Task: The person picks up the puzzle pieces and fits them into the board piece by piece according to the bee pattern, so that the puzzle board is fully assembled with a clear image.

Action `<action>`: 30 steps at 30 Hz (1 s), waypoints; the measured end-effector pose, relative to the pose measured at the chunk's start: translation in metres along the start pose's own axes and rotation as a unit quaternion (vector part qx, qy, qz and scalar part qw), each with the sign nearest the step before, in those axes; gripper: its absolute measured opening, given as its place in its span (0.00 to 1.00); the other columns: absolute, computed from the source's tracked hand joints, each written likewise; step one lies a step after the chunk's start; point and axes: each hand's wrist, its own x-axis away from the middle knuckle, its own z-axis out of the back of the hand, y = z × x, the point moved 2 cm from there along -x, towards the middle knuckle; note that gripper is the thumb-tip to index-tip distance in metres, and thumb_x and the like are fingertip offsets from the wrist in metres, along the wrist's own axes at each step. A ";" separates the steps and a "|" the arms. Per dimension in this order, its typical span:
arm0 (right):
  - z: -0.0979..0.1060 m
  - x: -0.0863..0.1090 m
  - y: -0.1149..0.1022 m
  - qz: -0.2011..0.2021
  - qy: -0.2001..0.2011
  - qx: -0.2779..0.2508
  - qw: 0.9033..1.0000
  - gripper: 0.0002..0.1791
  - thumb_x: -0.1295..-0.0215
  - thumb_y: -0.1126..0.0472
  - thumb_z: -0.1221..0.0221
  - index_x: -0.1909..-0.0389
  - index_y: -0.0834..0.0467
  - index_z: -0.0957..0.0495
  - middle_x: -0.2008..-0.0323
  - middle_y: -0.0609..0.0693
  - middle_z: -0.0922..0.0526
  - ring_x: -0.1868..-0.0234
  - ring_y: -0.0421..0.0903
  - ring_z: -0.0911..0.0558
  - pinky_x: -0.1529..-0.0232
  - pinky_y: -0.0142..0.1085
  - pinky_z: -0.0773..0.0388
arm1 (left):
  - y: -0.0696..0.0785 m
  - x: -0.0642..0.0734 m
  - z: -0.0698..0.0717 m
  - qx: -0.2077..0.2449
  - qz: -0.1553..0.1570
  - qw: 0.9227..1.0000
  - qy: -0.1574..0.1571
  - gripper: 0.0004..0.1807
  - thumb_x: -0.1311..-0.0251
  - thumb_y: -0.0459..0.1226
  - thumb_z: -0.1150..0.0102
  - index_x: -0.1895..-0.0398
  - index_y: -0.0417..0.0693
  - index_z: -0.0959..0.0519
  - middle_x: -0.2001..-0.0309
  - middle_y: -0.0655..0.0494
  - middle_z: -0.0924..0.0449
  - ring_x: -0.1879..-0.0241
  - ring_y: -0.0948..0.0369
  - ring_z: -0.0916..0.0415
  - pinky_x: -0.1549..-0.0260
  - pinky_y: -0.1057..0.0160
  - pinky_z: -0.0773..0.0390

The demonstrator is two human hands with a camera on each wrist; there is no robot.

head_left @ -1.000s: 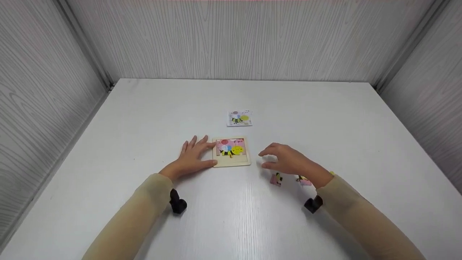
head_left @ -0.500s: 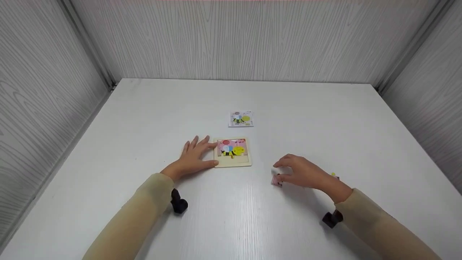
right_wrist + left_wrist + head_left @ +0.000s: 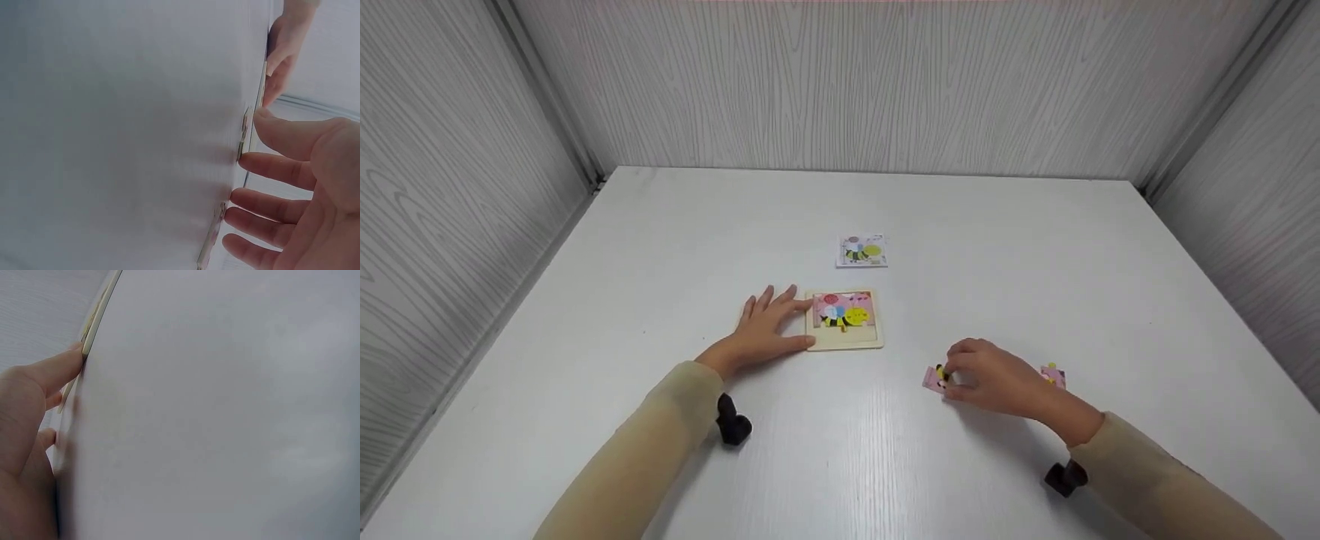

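In the head view my left hand (image 3: 761, 334) lies with spread fingers at the left edge of a square wooden puzzle tray (image 3: 844, 344); thumb and index finger touch its rim. Pieces of a bee picture on pink fill the tray's upper part, and bare wood shows below. My right hand (image 3: 997, 379) is low over the table, its index fingertip at a pink, black and yellow puzzle piece (image 3: 934, 379). In the right wrist view the fingers are mostly straight, with thumb and index apart near that puzzle piece (image 3: 244, 132). The hand partly covers the piece in the head view.
Another pink and yellow puzzle piece (image 3: 1054, 376) lies beyond my right wrist. A flat bee picture card (image 3: 862, 251) lies behind the tray. The right wrist view shows a piece (image 3: 211, 236) below the fingertips. Grey wood-grain walls (image 3: 855, 90) enclose the white table (image 3: 720, 217).
My right hand has moved right and down from beside the tray to the puzzle piece, its thumb and fingers now lower at it. The left hand has stayed at the tray's edge.
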 end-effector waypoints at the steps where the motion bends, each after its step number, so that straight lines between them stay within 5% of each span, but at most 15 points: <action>1: -0.001 0.000 -0.002 -0.003 0.003 0.006 1.000 0.08 0.46 0.58 0.34 0.67 0.57 0.19 0.55 0.52 0.23 0.52 0.51 0.25 0.54 0.43 0.24 | 0.000 0.000 0.000 -0.001 0.000 1.000 0.001 0.37 0.44 0.59 0.46 0.31 0.60 0.39 0.27 0.53 0.60 0.29 0.49 0.75 0.37 0.46 0.77; 10: -0.008 -0.003 -0.007 -0.038 0.023 0.029 0.999 0.10 0.49 0.58 0.32 0.70 0.56 0.23 0.59 0.51 0.25 0.56 0.48 0.27 0.61 0.40 0.24 | -0.001 0.000 0.000 0.003 -0.005 1.000 0.003 0.38 0.44 0.58 0.46 0.31 0.59 0.40 0.27 0.52 0.60 0.29 0.49 0.75 0.37 0.47 0.77; 22: -0.004 -0.006 -0.005 0.040 0.058 0.016 0.997 0.10 0.47 0.59 0.33 0.68 0.56 0.23 0.54 0.52 0.24 0.54 0.48 0.24 0.55 0.42 0.25 | -0.003 -0.001 -0.001 0.002 -0.008 1.000 0.002 0.38 0.44 0.59 0.46 0.31 0.60 0.39 0.27 0.53 0.59 0.29 0.49 0.75 0.37 0.47 0.77; 30: 0.000 -0.013 -0.017 0.055 0.055 -0.026 0.997 0.11 0.45 0.56 0.34 0.64 0.55 0.22 0.51 0.53 0.24 0.49 0.47 0.25 0.51 0.41 0.25 | -0.002 -0.001 -0.001 -0.002 -0.008 1.000 0.002 0.38 0.44 0.59 0.47 0.31 0.60 0.40 0.27 0.53 0.60 0.29 0.49 0.75 0.37 0.47 0.77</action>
